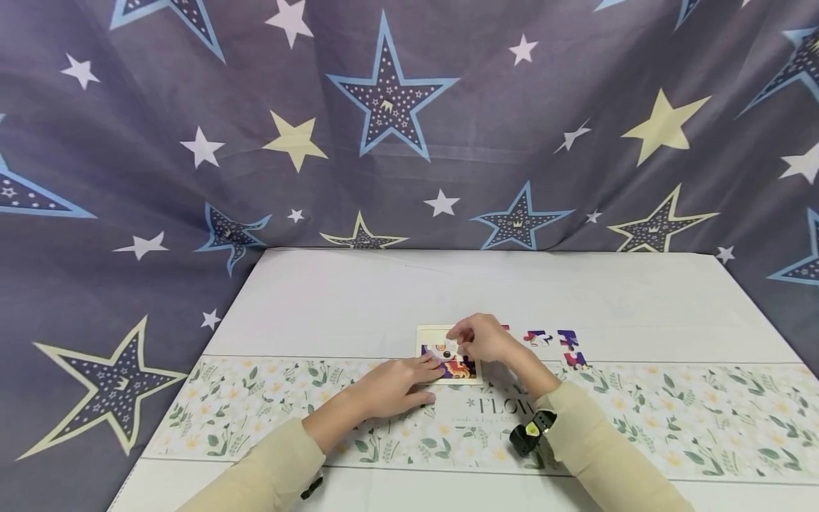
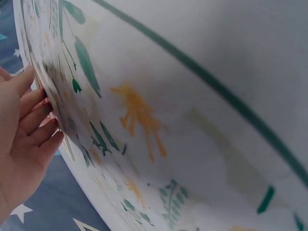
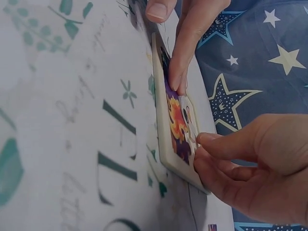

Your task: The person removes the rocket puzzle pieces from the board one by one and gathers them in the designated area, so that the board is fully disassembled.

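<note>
A shallow cream puzzle tray (image 1: 419,338) lies on the table, its lower part filled with joined jigsaw pieces (image 1: 459,370) in purple, orange and white. My left hand (image 1: 392,387) rests its straight fingertips on the left side of the picture. Over the tray's right side, my right hand (image 1: 488,338) pinches a whitish puzzle piece between thumb and forefinger; the fingers mostly hide it. In the right wrist view, the right thumb and fingers (image 3: 226,149) meet at the tray's edge, beside the picture. The left wrist view shows the left hand (image 2: 29,120) at the tray's rim.
Right of the tray lie several loose puzzle pieces (image 1: 537,337), with a purple one (image 1: 567,338) and a red-purple one (image 1: 574,359) farther right. A floral runner (image 1: 256,405) crosses the white table (image 1: 333,299). Behind hangs a star-patterned curtain (image 1: 480,163).
</note>
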Demonstrator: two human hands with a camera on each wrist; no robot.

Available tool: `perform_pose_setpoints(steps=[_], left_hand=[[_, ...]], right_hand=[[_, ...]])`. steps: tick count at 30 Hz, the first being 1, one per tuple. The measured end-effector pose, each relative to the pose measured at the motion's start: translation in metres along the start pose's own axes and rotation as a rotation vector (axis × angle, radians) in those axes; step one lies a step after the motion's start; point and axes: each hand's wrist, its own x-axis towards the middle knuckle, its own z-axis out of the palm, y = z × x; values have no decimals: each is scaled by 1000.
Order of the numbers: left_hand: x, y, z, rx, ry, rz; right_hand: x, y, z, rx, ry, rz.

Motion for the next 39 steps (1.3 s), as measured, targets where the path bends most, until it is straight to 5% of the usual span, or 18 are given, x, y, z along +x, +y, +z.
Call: perform_pose_setpoints(steps=[13,28,39], left_hand=[[1,3,-3,29,-17,-8],[2,3,-2,14,11,36],[2,4,-3,10,-25,-8]], right_hand=[[4,0,0,21,28,-48],[5,-5,7,188,75,65],[3,-7,8,202,103,118]])
